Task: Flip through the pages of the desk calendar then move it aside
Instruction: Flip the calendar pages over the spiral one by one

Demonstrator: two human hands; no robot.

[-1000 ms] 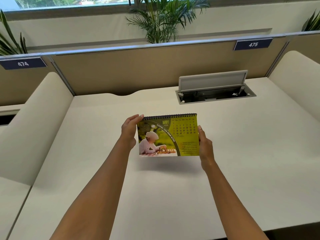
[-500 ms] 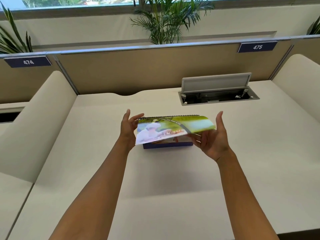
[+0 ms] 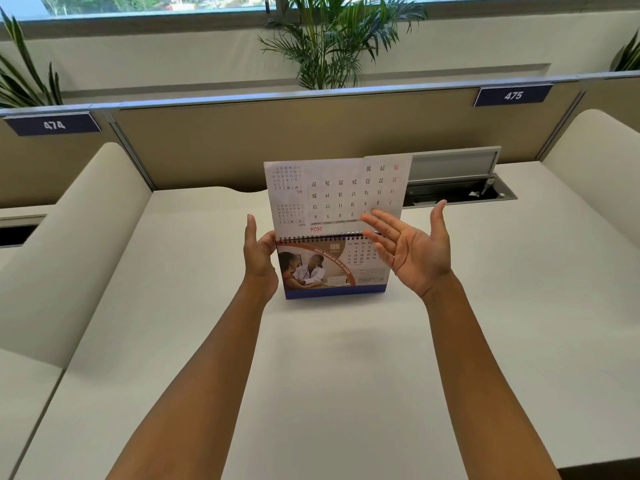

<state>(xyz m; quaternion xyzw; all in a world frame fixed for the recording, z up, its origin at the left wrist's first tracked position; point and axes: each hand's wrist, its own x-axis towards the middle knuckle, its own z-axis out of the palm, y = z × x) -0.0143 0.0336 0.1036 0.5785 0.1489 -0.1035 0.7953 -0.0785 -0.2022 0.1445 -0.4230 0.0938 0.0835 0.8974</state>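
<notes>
Two bare hands, left hand [image 3: 259, 258] gripping spiral-bound desk calendar [image 3: 332, 268]

The pale desk [image 3: 346, 375] carries the desk calendar [image 3: 332, 268] standing near its middle; a cable hatch [image 3: 460, 188] opens far right.

The right hand [image 3: 405, 251] covers part of the desk calendar [image 3: 332, 268] June date grid.

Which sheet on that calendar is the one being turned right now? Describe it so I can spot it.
On the white desk, find the desk calendar steadied by the left hand. The flipped page stands up above the spiral binding, the right hand open against it. Unlike the colourful JUN page, it is plain white with upside-down dates.
</notes>
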